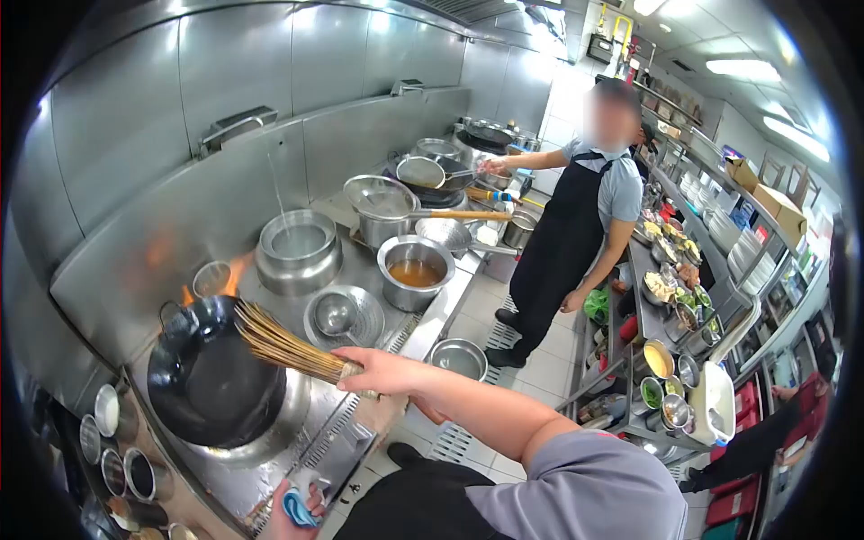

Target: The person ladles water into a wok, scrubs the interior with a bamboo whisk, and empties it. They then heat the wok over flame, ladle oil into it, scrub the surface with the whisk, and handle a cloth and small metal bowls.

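My right hand (382,371) is closed round the bound end of a bamboo wok brush (288,346). The brush's bristles reach over the right rim of a large black wok (216,382), which sits tilted on a burner with flames behind it. Near the bottom edge, my left hand (304,511) grips a folded blue and white cloth (299,507), below the wok. A ladle (335,315) lies in a perforated strainer (367,310) beyond the brush.
Pots stand farther along the stove, one holding brown liquid (416,273). A co-worker (562,225) in a black apron holds a strainer at another wok. Small metal containers (139,472) stand at the lower left. Food bowls (661,286) line a right-hand counter.
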A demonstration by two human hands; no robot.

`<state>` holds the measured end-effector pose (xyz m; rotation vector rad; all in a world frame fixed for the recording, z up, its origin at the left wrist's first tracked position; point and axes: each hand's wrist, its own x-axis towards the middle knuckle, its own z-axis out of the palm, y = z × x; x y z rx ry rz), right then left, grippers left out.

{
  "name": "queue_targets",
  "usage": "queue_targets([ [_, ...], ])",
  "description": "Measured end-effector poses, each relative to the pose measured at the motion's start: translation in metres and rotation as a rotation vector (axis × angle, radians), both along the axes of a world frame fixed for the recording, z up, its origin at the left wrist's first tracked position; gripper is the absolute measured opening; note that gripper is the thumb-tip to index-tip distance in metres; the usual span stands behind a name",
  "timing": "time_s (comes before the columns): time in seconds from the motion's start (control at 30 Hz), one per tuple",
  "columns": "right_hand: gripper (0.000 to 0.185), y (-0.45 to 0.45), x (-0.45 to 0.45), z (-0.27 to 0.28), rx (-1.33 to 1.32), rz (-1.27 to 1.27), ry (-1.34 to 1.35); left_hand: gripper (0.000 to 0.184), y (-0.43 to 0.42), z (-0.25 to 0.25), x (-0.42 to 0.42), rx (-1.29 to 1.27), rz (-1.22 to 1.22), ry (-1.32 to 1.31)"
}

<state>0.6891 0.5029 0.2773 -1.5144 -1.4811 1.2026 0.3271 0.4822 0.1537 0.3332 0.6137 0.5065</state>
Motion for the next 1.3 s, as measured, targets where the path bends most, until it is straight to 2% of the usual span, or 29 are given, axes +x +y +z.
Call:
queue_targets([
  [0.1,0.078,0.008,0.009,-0.026,0.143,-0.012,-0.085,0.053,0.012,0.030,0.032,-0.117,0.069,-0.138],
  [0.17,0.078,0.001,0.005,-0.046,0.063,-0.056,-0.132,0.057,0.024,0.050,0.045,-0.126,0.053,-0.223],
  [0.33,0.069,-0.015,0.019,-0.129,-0.102,-0.127,-0.248,0.073,0.061,0.079,0.080,0.273,-0.075,-0.055],
  [0.4,0.066,-0.038,0.026,-0.099,-0.264,-0.139,-0.102,0.072,0.051,0.111,0.091,0.334,-0.019,-0.031],
  [0.43,0.068,-0.040,0.031,-0.107,-0.316,-0.142,-0.078,0.071,0.046,0.127,0.097,0.365,0.008,-0.017],
  [0.5,0.071,-0.042,0.040,-0.122,-0.391,-0.146,-0.036,0.038,0.029,0.176,0.107,0.389,0.238,0.285],
  [0.6,0.072,-0.038,0.052,-0.141,-0.455,-0.153,0.015,0.041,0.030,0.162,0.112,0.284,0.196,0.307],
  [0.73,0.068,-0.021,0.064,-0.131,-0.421,-0.175,0.030,0.045,0.036,0.140,0.101,0.173,0.182,0.289],
  [0.83,0.072,0.003,0.074,-0.113,-0.300,-0.171,-0.108,0.048,0.037,0.130,0.094,0.108,0.196,0.279],
  [0.9,0.074,0.014,0.079,-0.085,-0.352,-0.168,0.070,0.050,0.039,0.122,0.089,0.063,0.205,0.268],
  [1.07,0.077,0.032,0.075,-0.084,-0.392,-0.157,0.173,0.055,0.038,0.097,0.072,-0.075,0.231,0.215],
  [1.17,0.075,0.022,0.067,-0.091,-0.429,-0.196,0.244,0.058,0.042,0.056,0.044,-0.220,0.265,0.142],
  [1.2,0.075,0.021,0.067,-0.101,-0.453,-0.150,0.259,0.057,0.056,0.014,0.023,-0.191,0.338,0.180],
  [1.23,0.075,0.019,0.067,-0.103,-0.486,-0.124,0.250,0.057,0.060,0.004,0.022,-0.163,0.417,0.218],
  [1.27,0.074,0.017,0.067,-0.106,-0.519,-0.098,0.240,0.054,0.062,-0.008,0.023,0.511,0.356,0.421],
  [1.3,0.074,0.016,0.067,-0.108,-0.551,-0.071,0.230,0.041,0.066,0.039,0.048,0.217,0.453,0.205],
])
